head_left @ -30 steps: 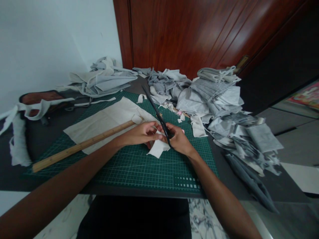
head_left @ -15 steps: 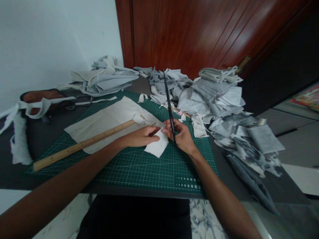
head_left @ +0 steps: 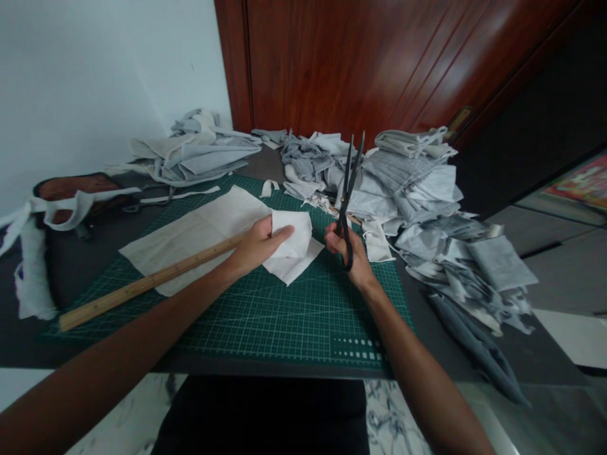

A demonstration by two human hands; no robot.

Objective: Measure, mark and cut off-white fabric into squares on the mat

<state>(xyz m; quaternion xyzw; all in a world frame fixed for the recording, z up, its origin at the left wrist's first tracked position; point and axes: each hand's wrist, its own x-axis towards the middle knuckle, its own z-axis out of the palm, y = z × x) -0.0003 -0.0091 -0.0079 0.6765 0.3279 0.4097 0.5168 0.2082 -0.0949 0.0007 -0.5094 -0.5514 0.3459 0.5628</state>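
Between thumb and fingers, my left hand (head_left: pixel 260 243) grips a small white piece of fabric (head_left: pixel 294 232) above the green cutting mat (head_left: pixel 294 328). Another corner of white cloth shows just below that piece; whether the two are joined I cannot tell. My right hand (head_left: pixel 351 249) is closed around the handles of black scissors (head_left: pixel 347 183), whose blades point away from me and are slightly parted. A wooden ruler (head_left: pixel 152 281) passes under my left hand and lies across a large off-white cloth (head_left: pixel 194 227).
Grey and white fabric piles (head_left: pixel 398 183) line the back and right of the dark table (head_left: pixel 516 354). More folded cloth (head_left: pixel 199 155) lies back left. A brown pouch (head_left: pixel 80 186) with white strips and a rolled white cloth (head_left: pixel 35 272) are at far left.
My left hand has drawn the fabric slightly left and raised it flatter into view. My right hand has moved right, away from the fabric, and the scissor blades have spread apart.
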